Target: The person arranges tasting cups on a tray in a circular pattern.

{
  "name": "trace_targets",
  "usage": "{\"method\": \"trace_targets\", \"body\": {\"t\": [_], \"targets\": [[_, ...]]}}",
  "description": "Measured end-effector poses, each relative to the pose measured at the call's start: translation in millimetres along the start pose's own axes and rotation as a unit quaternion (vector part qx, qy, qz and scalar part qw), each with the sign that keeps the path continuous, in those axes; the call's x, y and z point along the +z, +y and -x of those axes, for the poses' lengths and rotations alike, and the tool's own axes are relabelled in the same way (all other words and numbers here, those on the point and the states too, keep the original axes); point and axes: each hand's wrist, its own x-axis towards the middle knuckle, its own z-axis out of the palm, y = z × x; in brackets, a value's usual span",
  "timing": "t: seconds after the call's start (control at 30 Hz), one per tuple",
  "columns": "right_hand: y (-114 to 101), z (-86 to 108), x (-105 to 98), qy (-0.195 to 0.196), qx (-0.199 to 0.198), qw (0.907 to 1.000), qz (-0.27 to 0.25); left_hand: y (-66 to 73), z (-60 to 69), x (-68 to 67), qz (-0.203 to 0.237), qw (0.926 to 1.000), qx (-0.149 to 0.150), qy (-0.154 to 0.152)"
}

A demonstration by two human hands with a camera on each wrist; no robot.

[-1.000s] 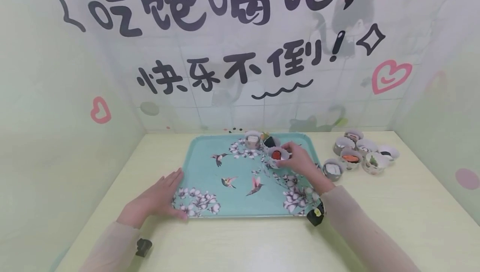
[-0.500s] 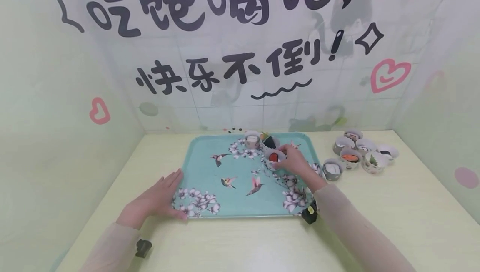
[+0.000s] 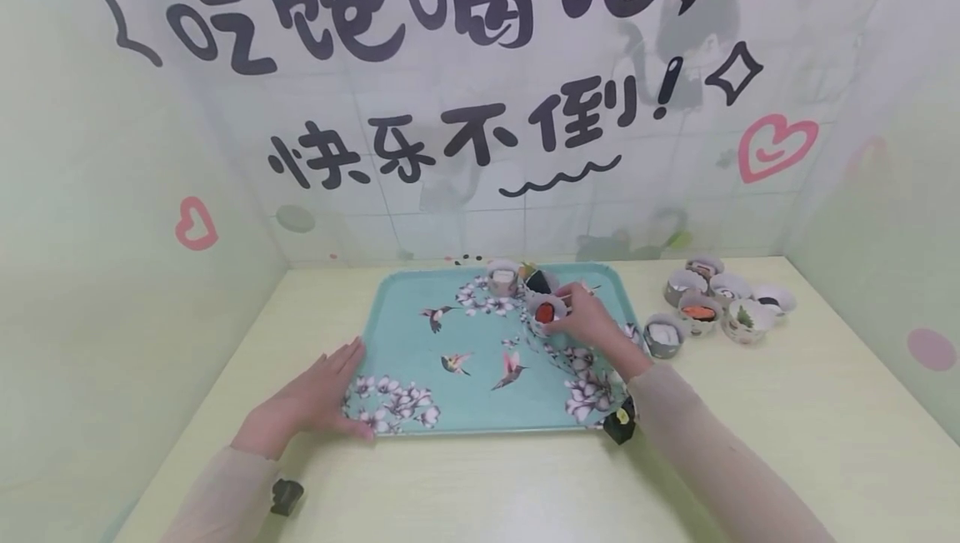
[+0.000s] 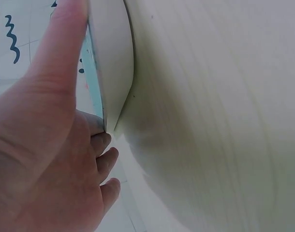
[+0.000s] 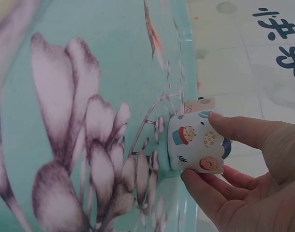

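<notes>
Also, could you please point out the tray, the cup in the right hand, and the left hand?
Tray [image 3: 480, 331]: head view, on its flat base.
Held cup [image 5: 196, 146]: right wrist view, on its printed side.
Left hand [image 3: 317, 391]: head view, on its back.

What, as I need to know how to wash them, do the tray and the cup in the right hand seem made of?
Tray: probably hard plastic or melamine, smooth with a slight sheen; the raised rim and floral print suggest it.

Cup in the right hand: likely stiff paper, fairly matte; thin wall, scalloped edge and cupcake print suggest it, though thin plastic can't be ruled out.
</notes>
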Motion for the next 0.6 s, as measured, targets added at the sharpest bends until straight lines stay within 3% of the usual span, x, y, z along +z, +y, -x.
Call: {"method": "trace_targets", "body": {"t": [0.6], "targets": [[2, 17.9, -42, 0.003, -0.041, 0.9982, -0.044, 1.5, 1.5, -0.1, 0.002, 1.0, -0.004, -0.008]]}}
